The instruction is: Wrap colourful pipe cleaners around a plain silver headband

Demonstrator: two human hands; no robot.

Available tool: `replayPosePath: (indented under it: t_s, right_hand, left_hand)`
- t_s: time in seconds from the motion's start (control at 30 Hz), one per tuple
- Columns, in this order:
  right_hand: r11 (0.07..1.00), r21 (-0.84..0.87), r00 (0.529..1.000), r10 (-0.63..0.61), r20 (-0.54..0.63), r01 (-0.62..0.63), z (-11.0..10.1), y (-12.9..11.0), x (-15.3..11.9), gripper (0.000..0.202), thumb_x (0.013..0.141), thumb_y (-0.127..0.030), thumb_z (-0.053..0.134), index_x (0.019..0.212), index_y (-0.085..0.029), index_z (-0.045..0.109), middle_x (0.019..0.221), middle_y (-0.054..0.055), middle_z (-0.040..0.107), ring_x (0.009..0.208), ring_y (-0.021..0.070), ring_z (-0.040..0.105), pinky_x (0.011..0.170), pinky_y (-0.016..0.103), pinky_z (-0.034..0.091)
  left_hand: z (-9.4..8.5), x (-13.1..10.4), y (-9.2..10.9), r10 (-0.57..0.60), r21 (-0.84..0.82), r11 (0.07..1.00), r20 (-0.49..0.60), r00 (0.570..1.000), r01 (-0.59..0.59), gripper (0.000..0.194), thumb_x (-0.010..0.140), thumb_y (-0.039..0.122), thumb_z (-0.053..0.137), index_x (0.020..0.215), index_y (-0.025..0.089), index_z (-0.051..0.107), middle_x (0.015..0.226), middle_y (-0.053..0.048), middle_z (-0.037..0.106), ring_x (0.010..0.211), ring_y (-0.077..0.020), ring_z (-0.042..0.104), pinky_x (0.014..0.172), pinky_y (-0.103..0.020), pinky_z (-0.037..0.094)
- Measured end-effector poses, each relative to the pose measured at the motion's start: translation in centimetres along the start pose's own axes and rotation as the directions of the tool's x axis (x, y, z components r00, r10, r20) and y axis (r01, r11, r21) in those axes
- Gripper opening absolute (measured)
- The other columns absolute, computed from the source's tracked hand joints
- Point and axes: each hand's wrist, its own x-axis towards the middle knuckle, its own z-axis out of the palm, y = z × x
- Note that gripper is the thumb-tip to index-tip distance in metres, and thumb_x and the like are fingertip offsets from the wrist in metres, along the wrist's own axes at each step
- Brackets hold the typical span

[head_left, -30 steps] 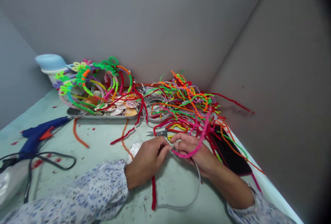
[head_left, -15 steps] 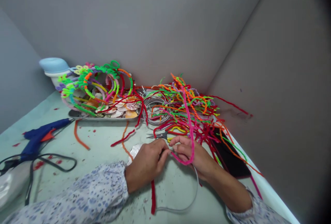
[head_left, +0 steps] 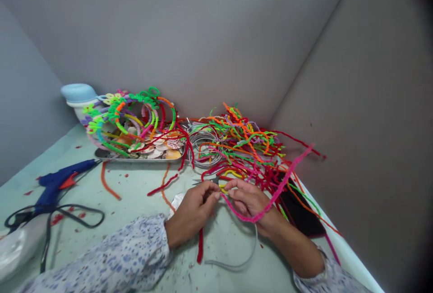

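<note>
My left hand (head_left: 192, 212) is closed, thumb and forefinger pinching the end of a pink pipe cleaner (head_left: 270, 202). That pipe cleaner dips below my right hand (head_left: 248, 203), crosses in front of the wrist and rises to the right. My right hand faces the left, fingertips almost meeting it, its fingers curled around a grey wire (head_left: 254, 243). The wire comes out under the right palm and loops down to the lower left. Below my left hand a red pipe cleaner (head_left: 200, 248) hangs down. Scissors (head_left: 233, 174) with red and yellow handles lie just beyond the fingertips, partly hidden.
A metal tray (head_left: 145, 160) holds shells and several pipe-cleaner rings. Beside it are a wire coil (head_left: 204, 148) and a heap of pipe cleaners (head_left: 250, 135). A blue glue gun (head_left: 56, 185) with its cord lies left. A black flat object (head_left: 302, 212) lies right.
The pink pipe cleaner's free end has swung from upright down to the right, over my right wrist. My hands stay close together; the view has shifted slightly.
</note>
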Motion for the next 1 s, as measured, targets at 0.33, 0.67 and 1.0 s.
replayPosePath:
  t_s: [0.33, 0.67, 1.0]
  right_hand:
    - [0.999, 0.027, 0.999, -0.024, -0.023, 0.025, -0.1, 0.4, 0.5, 0.025, 0.077, -0.040, 0.063, 0.089, -0.018, 0.060, 0.047, -0.007, 0.038, 0.040, 0.0066, 0.028, 0.040, 0.020, 0.018]
    - [0.999, -0.038, 0.999, -0.009, -0.036, 0.008, -0.3, 0.9, 0.8, 0.027, 0.076, -0.039, 0.067, 0.089, -0.017, 0.061, 0.058, -0.005, 0.046, 0.046, 0.0057, 0.035, 0.042, 0.019, 0.022]
    - [0.988, -0.143, 0.999, -0.051, 0.020, 0.053, -0.2, 1.4, 0.8, 0.029, 0.080, -0.042, 0.064, 0.093, -0.017, 0.057, 0.059, -0.004, 0.053, 0.046, 0.0066, 0.042, 0.045, 0.020, 0.030]
  left_hand:
    - [-0.1, 0.5, -0.4, -0.059, -0.096, 0.994, 0.003, 0.998, 0.059, 0.020, 0.086, 0.032, 0.046, 0.087, 0.018, 0.061, 0.057, 0.003, 0.053, 0.051, -0.0120, 0.046, 0.051, -0.021, 0.035]
    - [0.0, 0.8, -1.2, -0.122, -0.172, 0.977, 0.017, 0.992, 0.123, 0.021, 0.087, 0.035, 0.044, 0.086, 0.018, 0.057, 0.053, 0.004, 0.053, 0.048, -0.0113, 0.048, 0.048, -0.020, 0.035]
    - [0.0, 0.8, -1.1, -0.102, -0.147, 0.983, 0.037, 0.994, 0.106, 0.020, 0.088, 0.033, 0.044, 0.084, 0.018, 0.057, 0.052, 0.004, 0.054, 0.048, -0.0113, 0.048, 0.049, -0.021, 0.035]
